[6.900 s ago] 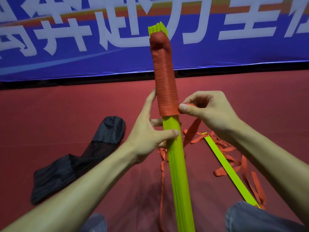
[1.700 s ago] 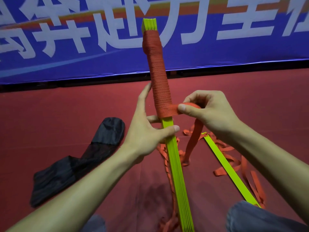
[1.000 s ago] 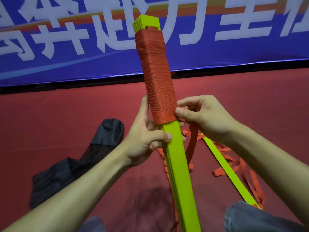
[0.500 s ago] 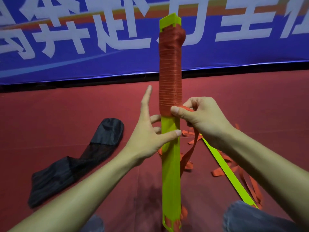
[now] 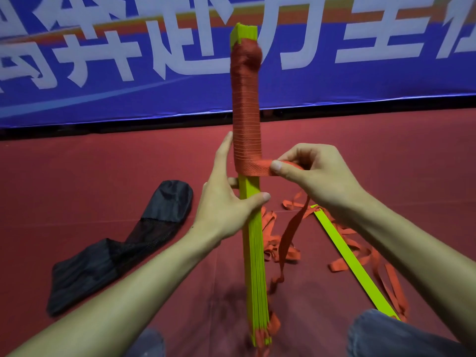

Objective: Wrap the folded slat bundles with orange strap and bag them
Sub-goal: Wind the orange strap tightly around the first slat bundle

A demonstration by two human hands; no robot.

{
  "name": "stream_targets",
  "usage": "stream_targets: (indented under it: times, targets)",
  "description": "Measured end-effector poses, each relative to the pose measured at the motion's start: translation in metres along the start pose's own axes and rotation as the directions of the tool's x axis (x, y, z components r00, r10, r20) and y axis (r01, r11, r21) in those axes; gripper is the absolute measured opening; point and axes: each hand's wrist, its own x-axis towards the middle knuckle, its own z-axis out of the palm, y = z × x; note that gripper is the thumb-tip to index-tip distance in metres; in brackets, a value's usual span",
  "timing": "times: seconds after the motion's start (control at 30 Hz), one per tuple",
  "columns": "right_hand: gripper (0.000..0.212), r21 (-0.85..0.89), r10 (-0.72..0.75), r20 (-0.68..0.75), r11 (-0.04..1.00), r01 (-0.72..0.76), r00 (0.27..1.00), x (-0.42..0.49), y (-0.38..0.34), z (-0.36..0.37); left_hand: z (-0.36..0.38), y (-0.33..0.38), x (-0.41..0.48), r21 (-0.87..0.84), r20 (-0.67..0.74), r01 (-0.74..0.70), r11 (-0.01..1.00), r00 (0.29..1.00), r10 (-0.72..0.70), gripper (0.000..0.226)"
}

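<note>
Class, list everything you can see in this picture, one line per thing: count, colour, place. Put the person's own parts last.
Folded plastic slat bundle: one, yellow-green, upright at centre.
Woven strap: count unclear, orange, wound round the bundle's upper part, loose length tangled on the floor at right.
Flat single slat: one, yellow-green, lying on the floor at right.
Fabric and mesh bag: one, black, on the floor at left.
Printed banner: one, blue with white characters, along the back.
Floor: one, red, under everything.
Denim knees: two, blue, bottom edge.
Left hand: one, holds the bare bundle below the wrap.
Right hand: one, pinches the strap at the wrap's lower edge.
</note>
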Motion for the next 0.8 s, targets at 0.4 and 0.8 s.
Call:
stream_targets:
  times: [0.4,0.8]
  targets:
    - [0.012,-0.003,-0.058,0.022,0.998,0.058,0.998,0.003,0.004,-0.014,0.0,0.003,-0.005,-0.258,0.226,0.112,0.959,0.973,-0.053,0.107]
    - [0.012,0.16,0.002,0.056,0.987,-0.011,0.998,0.003,0.008,-0.014,0.0,0.007,-0.009,-0.342,0.365,0.125,0.931,0.931,0.009,0.115]
